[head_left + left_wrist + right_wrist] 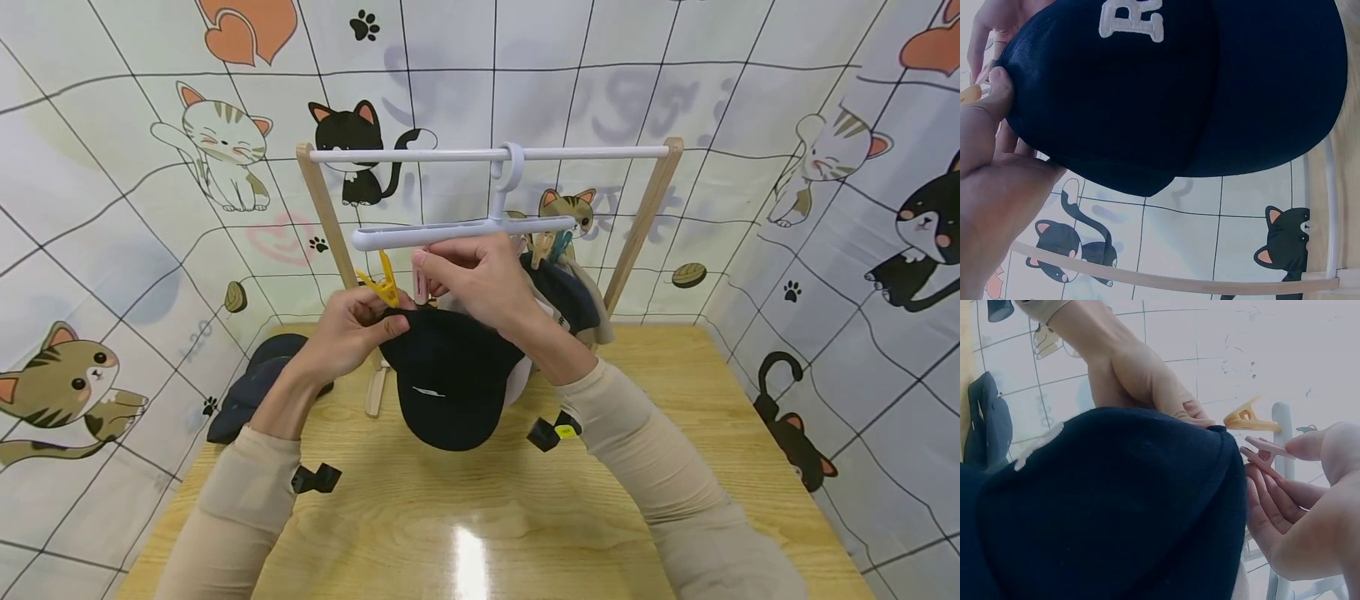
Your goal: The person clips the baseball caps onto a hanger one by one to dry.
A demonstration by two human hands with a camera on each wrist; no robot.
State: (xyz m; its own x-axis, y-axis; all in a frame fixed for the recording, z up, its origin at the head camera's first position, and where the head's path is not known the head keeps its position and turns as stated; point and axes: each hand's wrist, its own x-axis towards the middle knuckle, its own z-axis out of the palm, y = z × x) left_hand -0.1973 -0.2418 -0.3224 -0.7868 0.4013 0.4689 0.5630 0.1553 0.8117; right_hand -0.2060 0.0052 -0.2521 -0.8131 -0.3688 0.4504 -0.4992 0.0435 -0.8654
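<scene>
A dark navy cap (450,379) with a white letter on its front hangs below the white hanger (420,237). My left hand (339,333) pinches the cap's upper left edge between thumb and fingers. In my right hand (483,279) is a pink clothespin (420,279), its handles squeezed. The right wrist view shows that clothespin (1263,453) with its jaws spread, close beside the cap's edge. A yellow clothespin (385,283) sits under the hanger's left end, by my left fingers. Whether it bites the cap I cannot tell.
The hanger hooks over a white rail (585,153) on a wooden-sided rack (645,225). Behind my right hand, another dark cap (566,292) and a beige one hang by clothespins (551,246). More dark caps (255,387) lie at the table's (420,517) left.
</scene>
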